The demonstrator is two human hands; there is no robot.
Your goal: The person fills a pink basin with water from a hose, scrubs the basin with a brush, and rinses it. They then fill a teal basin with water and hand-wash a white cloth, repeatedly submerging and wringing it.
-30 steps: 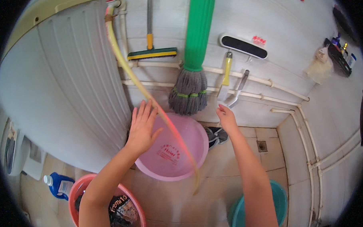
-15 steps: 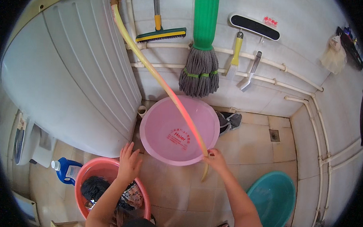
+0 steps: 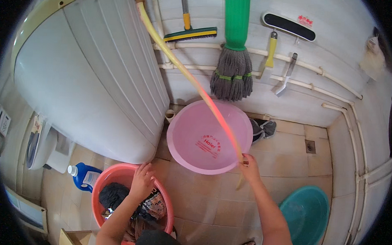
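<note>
My right hand point(image 3: 249, 167) is closed round a pale yellow hose point(image 3: 197, 86), close to its lower end, beside the near right rim of a pink basin point(image 3: 176, 154). The hose crosses above that basin, looks reddish along its middle, and its tip hangs below my fingers. At the far rim of a coral-red basin point(image 3: 97, 190), my left hand point(image 3: 142, 181) has its fingers curled over the edge. Dark and patterned clothes point(image 3: 154, 205) lie in this basin, partly hidden by my left forearm.
A white washing machine point(image 3: 80, 92) stands at left, a blue bottle point(image 3: 84, 176) near it. A teal basin point(image 3: 305, 217) sits at lower right. A grey mop point(image 3: 232, 76), a floor brush point(image 3: 190, 33) and small brushes hang along the piped wall. A floor drain point(image 3: 310, 146) lies at right.
The whole view has shifted, moving things rightward and slightly up. My left hand's spread fingers have drawn together and come down onto the coral-red basin's rim. My right hand keeps its hold on the hose.
</note>
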